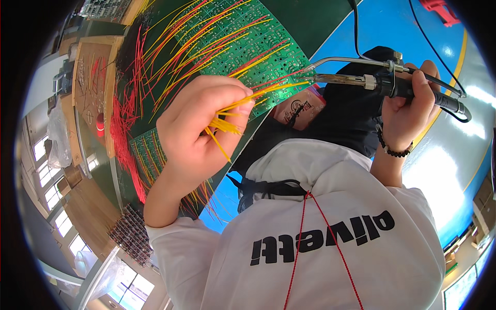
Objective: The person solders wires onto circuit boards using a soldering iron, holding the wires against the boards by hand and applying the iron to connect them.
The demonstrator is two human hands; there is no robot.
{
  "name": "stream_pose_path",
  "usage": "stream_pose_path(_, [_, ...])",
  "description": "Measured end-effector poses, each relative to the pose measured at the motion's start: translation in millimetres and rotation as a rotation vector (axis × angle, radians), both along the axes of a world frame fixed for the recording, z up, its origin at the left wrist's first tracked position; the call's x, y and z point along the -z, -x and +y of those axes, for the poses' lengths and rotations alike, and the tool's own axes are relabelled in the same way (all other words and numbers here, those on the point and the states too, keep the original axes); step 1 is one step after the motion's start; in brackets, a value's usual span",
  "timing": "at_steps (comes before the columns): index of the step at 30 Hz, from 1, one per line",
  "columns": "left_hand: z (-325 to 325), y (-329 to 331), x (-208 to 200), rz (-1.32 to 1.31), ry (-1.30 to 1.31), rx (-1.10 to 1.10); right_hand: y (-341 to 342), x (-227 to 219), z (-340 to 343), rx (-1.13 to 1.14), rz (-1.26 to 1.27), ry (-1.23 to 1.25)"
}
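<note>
- Yellow wires (225, 125) are poking out of the left hand (204, 121), left of the frame's centre; its curled fingers and thumb are grasping the bunch.
- At upper right, the right hand (413, 101) is gripping the soldering iron (395, 85) by its black handle.
- A thin metal tube (341, 59) is running beside the iron, bending down toward its tip.
- That tip is pointing left at the lower right edge of the green board (281, 59), near the end of one yellow wire; whether they are touching, I cannot tell.
- At upper centre, the board is lying on the dark green table (312, 18), red and yellow strands sticking out leftward.
- Red wires (123, 132) are lying heaped at left, beside a wooden tray (77, 70).
</note>
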State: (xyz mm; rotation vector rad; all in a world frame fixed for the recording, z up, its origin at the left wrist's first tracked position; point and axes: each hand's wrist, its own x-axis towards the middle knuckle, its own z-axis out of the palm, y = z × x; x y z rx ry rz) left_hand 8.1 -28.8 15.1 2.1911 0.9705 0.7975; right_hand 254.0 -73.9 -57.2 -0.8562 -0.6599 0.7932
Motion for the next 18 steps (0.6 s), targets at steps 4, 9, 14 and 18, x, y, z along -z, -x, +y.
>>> stream_pose_path(4, [8,-3,4,0.083,-0.247,0.096,0,-2,2,0.102,-0.177,0.055])
stream_pose_path(9, [2,-1,9,0.107,-0.286,0.063,-1,0,0,0.065,-0.137,0.011])
stream_pose_path(14, [5,0,18,0.080,-0.392,0.020,-3,6,0,0.040,-0.244,-0.015])
stream_pose_path(18, [3,1,21,0.089,-0.402,0.024,-2,11,0,0.070,-0.437,-0.020])
